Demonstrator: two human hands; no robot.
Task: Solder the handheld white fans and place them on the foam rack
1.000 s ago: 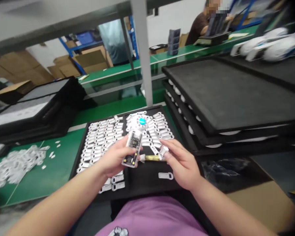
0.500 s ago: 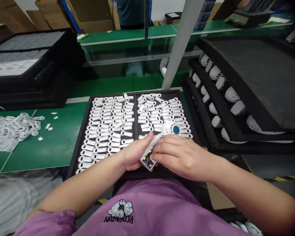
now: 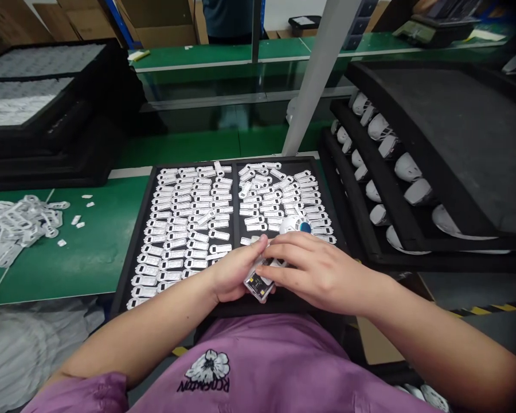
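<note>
Low in the middle of the view, my left hand (image 3: pixel 236 272) is wrapped round the handle of a white device (image 3: pixel 258 285) with a clear edge and an exposed dark circuit board. The device's round head, with a blue disc, points away from me. My right hand (image 3: pixel 313 267) lies over the device from the right, its fingers bent onto the handle; whether they pinch a small part is hidden. Beneath both hands is a black tray (image 3: pixel 235 201) with rows of small white parts (image 3: pixel 176 226) in two compartments.
A heap of white parts (image 3: pixel 21 226) and small loose pieces lie on the green table (image 3: pixel 98 246) at left. Stacked black trays stand at far left (image 3: pixel 69 132) and at right (image 3: pixel 447 143), with white devices between the right ones. A grey post (image 3: pixel 316 80) rises behind the tray.
My right fingers have shifted slightly up and left over the handle, and the device has turned a little in my hands. The view has moved slightly.
</note>
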